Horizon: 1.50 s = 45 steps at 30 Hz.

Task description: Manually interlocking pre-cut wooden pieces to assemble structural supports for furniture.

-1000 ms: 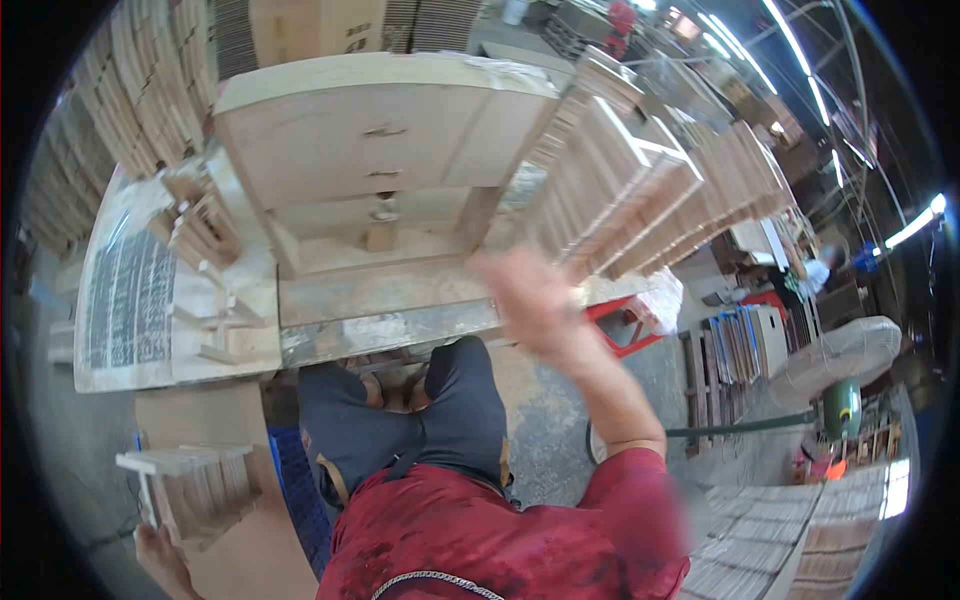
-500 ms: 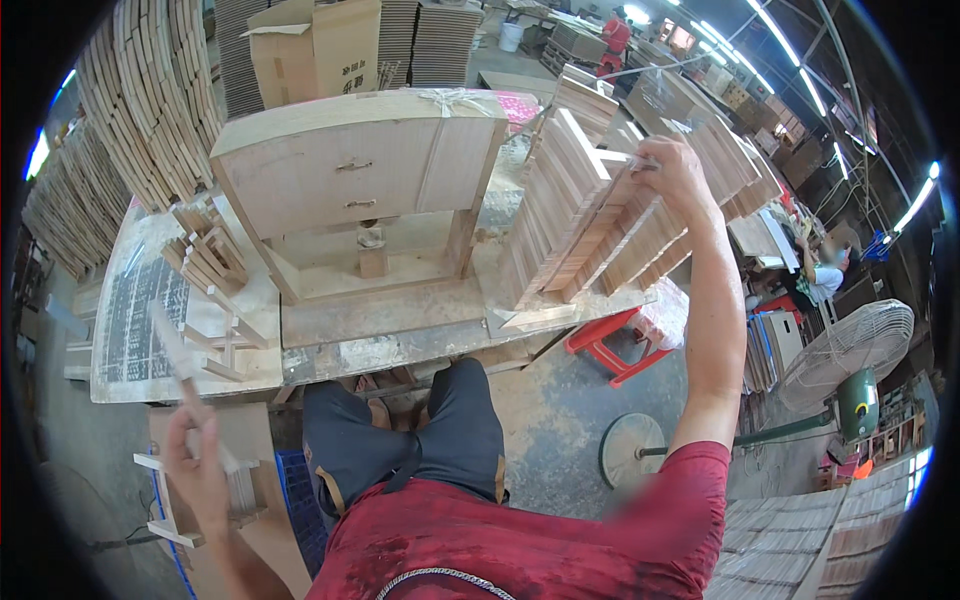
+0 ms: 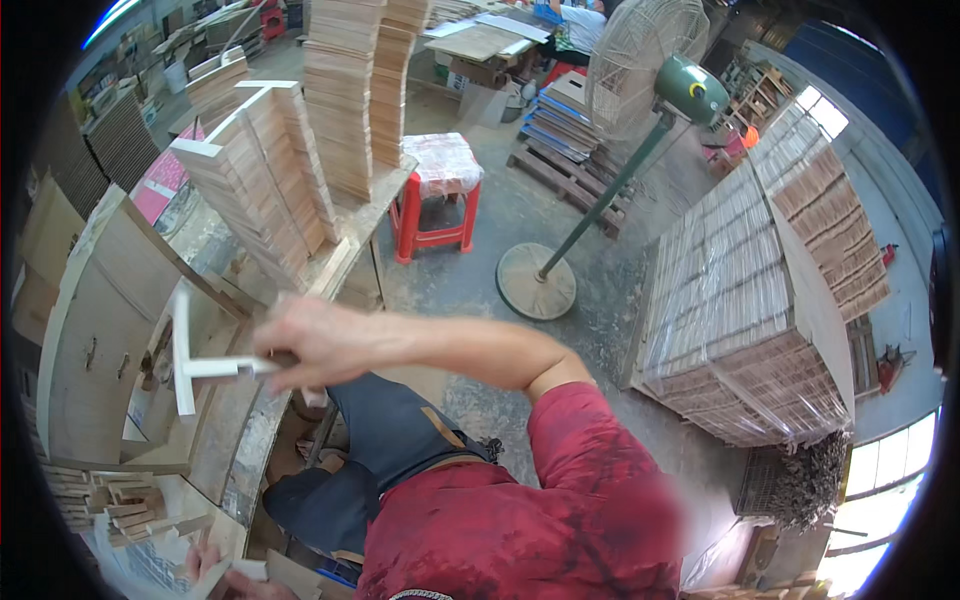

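My right hand (image 3: 305, 345), smeared by motion, is closed around the stem of a pale T-shaped wooden piece (image 3: 182, 355). The crossbar points away from the fingers, above the edge of the workbench (image 3: 235, 440). Just beyond stands a tall stack of similar T-shaped wooden pieces (image 3: 265, 180). Low at the left rim, my left hand (image 3: 210, 570) is partly visible with its fingers bent around a pale wooden strip (image 3: 125, 570), which is blurred. Small loose wooden pieces (image 3: 130, 505) lie on the bench beside that hand.
A wooden drawer cabinet (image 3: 110, 310) stands on the bench at left. Past the bench are a red stool (image 3: 435, 225) with a wrapped top and a green pedestal fan (image 3: 610, 195). Wrapped stacks of wood (image 3: 720, 310) fill the right side.
My view has swung to the right. My right hand has come back from the stack towards me, now carrying a T-shaped wooden piece. My left hand sits lower at the picture's rim.
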Each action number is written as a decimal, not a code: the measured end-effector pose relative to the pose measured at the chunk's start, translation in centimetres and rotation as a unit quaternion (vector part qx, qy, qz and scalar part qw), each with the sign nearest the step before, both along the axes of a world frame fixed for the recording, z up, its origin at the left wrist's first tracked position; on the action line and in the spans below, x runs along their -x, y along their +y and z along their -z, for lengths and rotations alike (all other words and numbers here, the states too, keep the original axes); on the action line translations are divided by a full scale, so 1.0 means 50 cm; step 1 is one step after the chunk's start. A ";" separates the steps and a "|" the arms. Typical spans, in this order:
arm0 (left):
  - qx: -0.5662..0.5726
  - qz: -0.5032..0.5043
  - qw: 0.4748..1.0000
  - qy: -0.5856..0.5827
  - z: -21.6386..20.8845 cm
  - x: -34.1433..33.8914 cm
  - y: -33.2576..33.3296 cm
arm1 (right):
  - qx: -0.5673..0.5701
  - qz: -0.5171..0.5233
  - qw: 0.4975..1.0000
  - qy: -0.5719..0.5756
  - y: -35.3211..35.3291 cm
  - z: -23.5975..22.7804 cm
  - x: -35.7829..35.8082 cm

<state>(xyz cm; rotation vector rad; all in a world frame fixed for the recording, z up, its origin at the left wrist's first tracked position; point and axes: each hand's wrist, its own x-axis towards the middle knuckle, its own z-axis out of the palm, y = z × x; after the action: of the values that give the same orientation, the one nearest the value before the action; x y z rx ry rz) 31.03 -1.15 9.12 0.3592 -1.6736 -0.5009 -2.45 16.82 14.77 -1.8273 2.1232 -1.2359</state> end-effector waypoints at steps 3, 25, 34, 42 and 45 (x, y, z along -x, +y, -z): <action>-0.173 0.151 0.955 -0.185 0.043 -0.023 0.009 | -0.011 -0.035 0.987 -0.154 -0.024 0.097 -0.053; -0.310 0.204 0.871 -0.322 0.019 0.050 0.020 | -0.117 -0.154 0.888 -0.416 -0.093 0.237 -0.179; -0.465 0.258 0.788 -0.310 0.058 0.069 -0.020 | -0.160 -0.158 0.888 -0.400 -0.123 0.217 -0.181; -0.508 0.330 0.780 -0.160 0.052 0.081 -0.042 | -0.166 -0.164 0.876 -0.423 -0.133 0.217 -0.200; -0.529 0.332 0.765 -0.155 0.045 0.085 -0.024 | -0.145 -0.149 0.870 -0.447 -0.125 0.227 -0.206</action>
<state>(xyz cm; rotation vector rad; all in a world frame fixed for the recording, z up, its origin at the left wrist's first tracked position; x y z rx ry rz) 26.80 -2.36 6.86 0.6781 -1.6456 -2.0497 7.86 10.56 3.43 -1.0582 1.3477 -1.2400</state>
